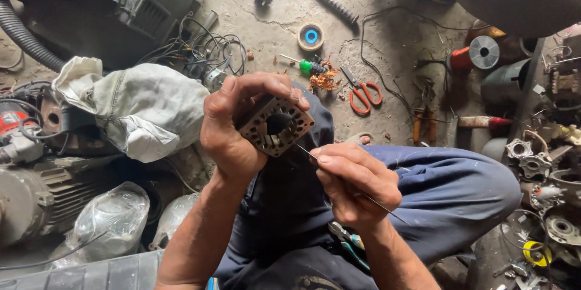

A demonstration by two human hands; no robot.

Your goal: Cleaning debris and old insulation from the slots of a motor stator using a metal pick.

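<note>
Gripping one stator core (pixel 276 125) in left hand (pixel 233 127), right hand (pixel 354 184) pinching one thin wire (pixel 308 154)

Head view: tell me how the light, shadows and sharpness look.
Head view: soft, even daylight on the floor; left hand, stator and right hand with its thin wire are sharp; deep shadow top right and under the trousers; edges bend a little from the wide lens; no strong glare.

The motor core (pixel 275 125) is a square, rusty brown metal block with a round hole and slots in its middle. It sits tilted above the blue trouser knee (pixel 448 187). A thin, straight wire (pixel 339 176) slants from its lower edge over that knee.
</note>
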